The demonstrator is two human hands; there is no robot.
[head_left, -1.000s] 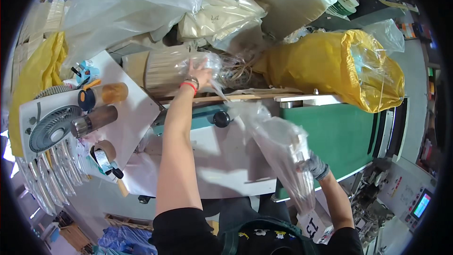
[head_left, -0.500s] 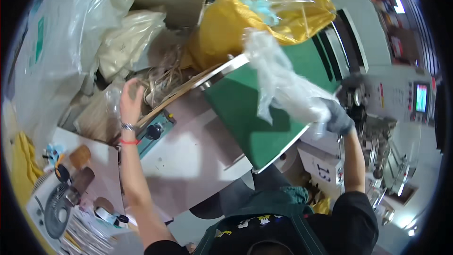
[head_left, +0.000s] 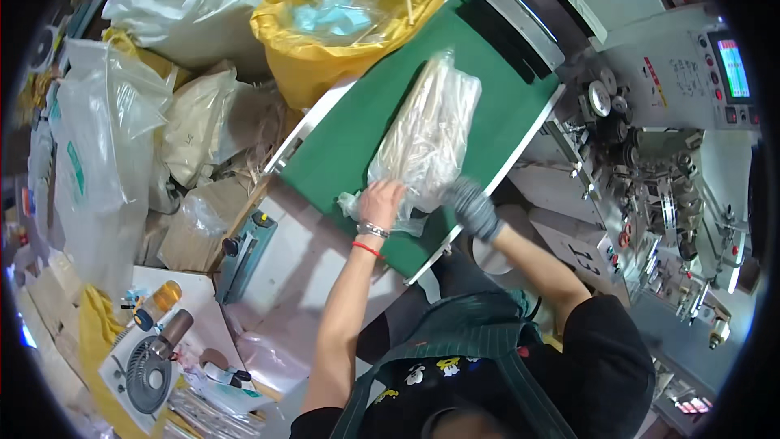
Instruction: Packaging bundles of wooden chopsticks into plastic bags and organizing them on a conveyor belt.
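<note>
On the green conveyor belt (head_left: 325, 167) lies a clear plastic bag (head_left: 431, 126) holding long, pale tan contents that I cannot make out exactly. My left hand (head_left: 380, 202), bare, with a metal bracelet and a red band at the wrist, is closed on the bag's near end. Crumpled loose film spreads out beside and below its fingers. My right hand (head_left: 473, 207), in a grey glove, is at the bag's near right corner. Motion blurs its fingers, so their grip is unclear.
A yellow sack (head_left: 305, 61) with light blue scraps stands against the belt's far left side. White and clear sacks (head_left: 114, 138) crowd the left. A teal tool (head_left: 248, 256) lies on the white table, near a small fan (head_left: 150, 378). Machinery with a lit screen (head_left: 733, 69) stands right.
The bag, held up by my right hand before, now lies on the belt. My left hand has moved right, from the brown strands to the bag. The view has shifted.
</note>
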